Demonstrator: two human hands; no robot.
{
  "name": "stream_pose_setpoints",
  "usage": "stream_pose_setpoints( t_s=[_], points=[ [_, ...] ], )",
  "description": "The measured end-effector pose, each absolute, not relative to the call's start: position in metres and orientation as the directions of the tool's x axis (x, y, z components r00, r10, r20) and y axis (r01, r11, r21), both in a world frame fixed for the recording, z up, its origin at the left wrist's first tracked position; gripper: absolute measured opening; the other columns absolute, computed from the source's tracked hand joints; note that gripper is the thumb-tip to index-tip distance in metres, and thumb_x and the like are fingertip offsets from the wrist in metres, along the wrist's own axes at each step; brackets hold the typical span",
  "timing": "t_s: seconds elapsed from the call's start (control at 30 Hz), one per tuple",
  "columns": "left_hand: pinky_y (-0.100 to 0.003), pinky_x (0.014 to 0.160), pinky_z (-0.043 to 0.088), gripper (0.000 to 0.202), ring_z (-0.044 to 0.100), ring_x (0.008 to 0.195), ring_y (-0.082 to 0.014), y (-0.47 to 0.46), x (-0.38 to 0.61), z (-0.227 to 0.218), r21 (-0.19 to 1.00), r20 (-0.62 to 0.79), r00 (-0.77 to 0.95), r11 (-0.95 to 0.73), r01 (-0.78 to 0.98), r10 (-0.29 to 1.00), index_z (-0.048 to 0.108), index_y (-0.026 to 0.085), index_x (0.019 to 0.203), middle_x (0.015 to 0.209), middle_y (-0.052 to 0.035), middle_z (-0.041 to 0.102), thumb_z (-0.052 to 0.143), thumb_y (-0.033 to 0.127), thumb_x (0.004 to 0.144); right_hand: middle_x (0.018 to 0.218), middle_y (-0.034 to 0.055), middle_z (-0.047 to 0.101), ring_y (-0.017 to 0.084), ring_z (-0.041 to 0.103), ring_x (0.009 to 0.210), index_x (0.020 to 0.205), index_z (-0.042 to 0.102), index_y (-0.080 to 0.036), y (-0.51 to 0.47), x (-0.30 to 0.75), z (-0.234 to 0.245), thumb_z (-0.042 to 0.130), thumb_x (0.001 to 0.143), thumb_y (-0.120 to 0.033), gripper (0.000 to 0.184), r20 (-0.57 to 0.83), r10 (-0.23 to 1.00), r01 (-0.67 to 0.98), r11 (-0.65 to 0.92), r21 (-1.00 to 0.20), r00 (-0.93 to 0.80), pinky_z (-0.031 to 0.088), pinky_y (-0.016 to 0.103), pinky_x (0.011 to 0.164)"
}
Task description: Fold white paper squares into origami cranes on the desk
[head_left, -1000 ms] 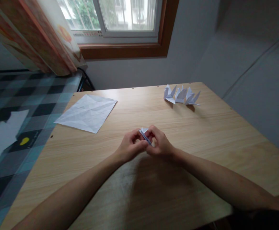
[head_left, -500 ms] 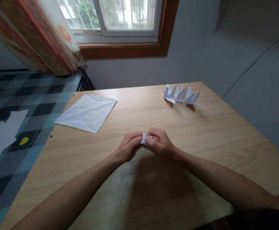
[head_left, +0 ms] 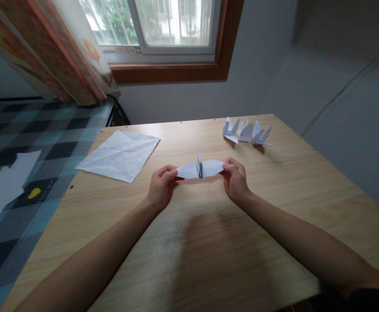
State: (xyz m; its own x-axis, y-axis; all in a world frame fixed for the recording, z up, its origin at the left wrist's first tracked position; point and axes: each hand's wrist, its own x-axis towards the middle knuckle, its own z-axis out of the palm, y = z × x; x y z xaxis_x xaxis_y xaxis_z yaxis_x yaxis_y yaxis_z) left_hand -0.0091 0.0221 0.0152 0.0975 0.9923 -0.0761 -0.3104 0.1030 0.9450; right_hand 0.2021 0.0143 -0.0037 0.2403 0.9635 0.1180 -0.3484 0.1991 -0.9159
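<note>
A white folded paper crane (head_left: 200,168) is stretched out between my two hands above the wooden table (head_left: 287,190). My left hand (head_left: 161,187) pinches the tip of its left wing. My right hand (head_left: 235,179) pinches the tip of its right wing. The wings lie spread flat to either side, and a small folded point stands up in the middle.
A creased white square sheet (head_left: 119,154) lies at the table's far left. Several finished paper cranes (head_left: 246,131) stand in a row at the far right. A checked bedcover (head_left: 20,156) with loose paper (head_left: 1,184) lies left of the table. Window and curtain are behind.
My hands were close together, working a small folded piece. They have moved apart and a little away from me, pulling the wings out flat.
</note>
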Motion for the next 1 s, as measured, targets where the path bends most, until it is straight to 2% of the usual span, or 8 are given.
stream_pose_setpoints(
  t_s=[0.23,0.47,0.7,1.0],
  points=[
    [-0.026,0.066,0.055,0.022,0.060,0.062,-0.0116,0.028,-0.012,0.014,0.905,-0.086,0.083,0.112,-0.410,0.993,0.057,0.016,0.059,0.061,0.0010,0.060,0.075,0.027,0.062,0.056,-0.0054,0.051,0.012,0.053,0.058,0.055,0.048,-0.021,0.020,0.206,0.002,0.069,0.062,-0.027,0.022,0.004,0.973,-0.503,0.124,-0.855,0.232,0.052,0.025,0.058],
    [-0.025,0.067,0.055,0.021,0.065,0.067,-0.0127,0.029,-0.014,0.016,0.875,-0.137,0.095,0.165,-0.455,0.986,0.059,0.015,0.065,0.067,-0.0008,0.066,0.077,0.025,0.063,0.058,-0.0049,0.057,0.013,0.056,0.059,0.059,0.049,-0.022,0.024,0.211,-0.004,0.068,0.060,-0.026,0.019,-0.070,0.974,-0.580,0.068,-0.812,0.213,0.053,0.025,0.057],
    [-0.028,0.068,0.055,0.021,0.069,0.070,-0.0159,0.030,-0.017,0.018,0.873,-0.174,0.105,0.203,-0.443,0.979,0.058,0.017,0.068,0.072,-0.0032,0.071,0.077,0.026,0.066,0.055,-0.0053,0.055,0.012,0.055,0.055,0.061,0.049,-0.022,0.029,0.216,-0.004,0.067,0.058,-0.027,0.019,-0.087,0.967,-0.576,0.069,-0.814,0.240,0.051,0.024,0.054],
    [-0.026,0.069,0.053,0.023,0.067,0.068,-0.0142,0.033,-0.019,0.014,0.868,-0.189,0.107,0.217,-0.446,0.976,0.057,0.017,0.069,0.069,-0.0019,0.069,0.077,0.029,0.069,0.055,-0.0048,0.058,0.011,0.057,0.053,0.060,0.053,-0.021,0.033,0.221,-0.005,0.068,0.058,-0.025,0.015,-0.077,0.961,-0.545,0.084,-0.834,0.267,0.051,0.022,0.051]
  ],
)
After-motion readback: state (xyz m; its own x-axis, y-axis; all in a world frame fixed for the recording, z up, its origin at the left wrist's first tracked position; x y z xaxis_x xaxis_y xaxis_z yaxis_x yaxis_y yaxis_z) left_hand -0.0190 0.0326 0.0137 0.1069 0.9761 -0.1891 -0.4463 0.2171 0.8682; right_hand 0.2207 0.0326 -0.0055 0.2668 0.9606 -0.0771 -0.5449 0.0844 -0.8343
